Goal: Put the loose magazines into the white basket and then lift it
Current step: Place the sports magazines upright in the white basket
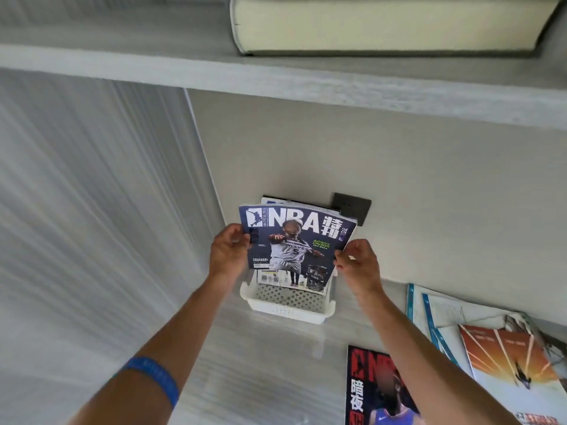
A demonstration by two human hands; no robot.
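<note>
Pale grey desk [260,378] runs under a shelf [276,84], and your white basket [285,308] sits on it against the wall, the mark for everything else. It is a small plastic tub with a perforated floor, slotted front wall and a lipped rim. You hold a magazine [294,246] upright in the basket, its lower edge down inside and leaning back toward the wall; the cover is dark blue with big white "NBA" lettering and a player in a Wolves number 5 jersey. More magazines [302,205] stand behind it, only their top edges showing. Your left hand [228,251] grips the cover's left edge, fingers curled round it; your right hand [357,260] pinches the right edge between thumb and fingertips. Behind the basket, a dark wall plate [352,207] peeks out to the right. Right of the basket, loose magazines lie flat on the desk: a black and red one [372,391] nearest you, an orange one [509,354], and pale blue-edged sheets [435,311] beneath it. Above the basket, a thick book [383,23] lies on the shelf.
</note>
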